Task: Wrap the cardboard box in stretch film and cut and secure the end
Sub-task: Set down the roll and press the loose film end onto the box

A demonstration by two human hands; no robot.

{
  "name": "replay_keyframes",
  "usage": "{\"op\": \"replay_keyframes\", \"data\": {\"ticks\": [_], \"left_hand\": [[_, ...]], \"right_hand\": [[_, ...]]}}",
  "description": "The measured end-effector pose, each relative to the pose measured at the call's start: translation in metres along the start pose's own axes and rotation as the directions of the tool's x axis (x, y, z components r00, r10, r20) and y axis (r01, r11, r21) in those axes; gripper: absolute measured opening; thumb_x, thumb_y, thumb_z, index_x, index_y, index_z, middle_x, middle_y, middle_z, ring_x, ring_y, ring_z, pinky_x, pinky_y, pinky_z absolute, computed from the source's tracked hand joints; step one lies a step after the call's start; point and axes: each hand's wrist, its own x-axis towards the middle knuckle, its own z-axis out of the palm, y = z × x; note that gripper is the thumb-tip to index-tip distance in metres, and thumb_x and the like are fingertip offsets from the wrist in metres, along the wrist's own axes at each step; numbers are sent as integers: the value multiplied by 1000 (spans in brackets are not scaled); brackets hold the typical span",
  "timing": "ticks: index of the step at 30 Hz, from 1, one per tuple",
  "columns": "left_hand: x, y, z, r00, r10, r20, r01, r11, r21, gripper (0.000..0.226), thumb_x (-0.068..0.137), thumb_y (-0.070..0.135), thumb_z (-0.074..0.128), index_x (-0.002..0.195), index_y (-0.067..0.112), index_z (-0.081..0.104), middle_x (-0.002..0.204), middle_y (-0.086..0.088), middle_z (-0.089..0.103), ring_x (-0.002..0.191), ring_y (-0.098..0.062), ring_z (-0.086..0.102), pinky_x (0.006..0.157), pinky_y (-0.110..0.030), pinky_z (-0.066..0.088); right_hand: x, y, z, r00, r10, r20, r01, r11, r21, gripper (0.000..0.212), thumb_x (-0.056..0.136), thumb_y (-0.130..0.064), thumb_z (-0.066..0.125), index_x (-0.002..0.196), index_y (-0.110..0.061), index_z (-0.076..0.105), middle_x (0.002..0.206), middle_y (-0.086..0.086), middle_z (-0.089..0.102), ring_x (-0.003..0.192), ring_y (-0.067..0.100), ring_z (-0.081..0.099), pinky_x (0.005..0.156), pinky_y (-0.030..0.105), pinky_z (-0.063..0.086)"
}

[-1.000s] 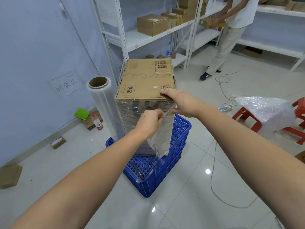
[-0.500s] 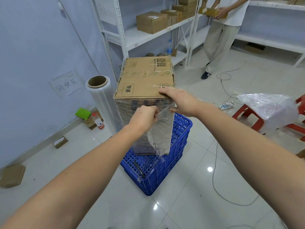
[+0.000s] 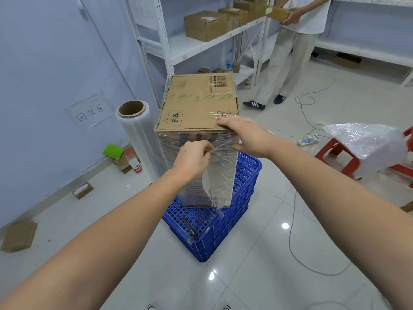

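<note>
Left hand (image 3: 194,158) fingers curled, pinching loose stretch film (image 3: 220,173) end at the front face of the cardboard box (image 3: 199,113). Right hand (image 3: 244,133) flat, fingers straight, pressing the box's top near corner; thumb hidden. Box upright on blue crate (image 3: 223,222); film roll (image 3: 143,135) stands left, base hidden.

Wall sign (image 3: 90,113): "回收区". Cardboard box (image 3: 196,101) top: boxed "快递"; barcode label print illegible.
</note>
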Motion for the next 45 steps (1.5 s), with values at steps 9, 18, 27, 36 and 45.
{"op": "replay_keyframes", "data": {"ticks": [9, 18, 27, 36, 45], "left_hand": [[-2, 3, 0, 1000, 3, -27, -1, 997, 80, 36, 98, 10, 53, 124, 25, 72, 115, -1, 76, 108, -26, 69, 98, -40, 53], [3, -3, -9, 1000, 19, 0, -19, 998, -56, 27, 98, 24, 61, 123, 23, 72, 107, 6, 78, 104, -14, 70, 99, -37, 53], [7, 20, 2, 1000, -7, 9, 9, 971, -239, 20, 90, 40, 76, 105, 28, 80, 99, 12, 77, 95, -3, 67, 94, -29, 53], [9, 28, 8, 998, -62, 12, 62, 945, -323, 10, 86, 35, 81, 90, 27, 78, 84, 12, 75, 86, -4, 68, 88, -34, 55], [9, 31, 10, 997, -59, 47, 72, 937, -341, 16, 84, 17, 78, 95, 24, 69, 84, 8, 71, 83, -9, 67, 81, -34, 56]], "right_hand": [[-2, -2, -2, 1000, -2, -18, 2, 1000, -3, 89, 77, -8, 80, 153, -20, 34, 160, 1, 31, 148, 18, 25, 120, 31, 18], [-1, 0, 4, 999, -1, -32, 1, 1000, 11, 91, 75, -12, 83, 152, -21, 35, 159, 0, 32, 147, 20, 27, 121, 37, 23], [-2, 0, 5, 999, -8, -41, 8, 1000, -6, 87, 77, -10, 78, 152, -20, 35, 160, 0, 32, 149, 17, 24, 120, 30, 19], [0, 3, 8, 998, -15, -56, 15, 1000, 3, 81, 81, -13, 76, 152, -19, 36, 160, 0, 32, 149, 17, 23, 120, 29, 15], [0, 4, 8, 998, -21, -58, 23, 999, 31, 78, 84, -27, 77, 151, -19, 38, 159, -1, 33, 149, 16, 24, 121, 31, 18]]}}
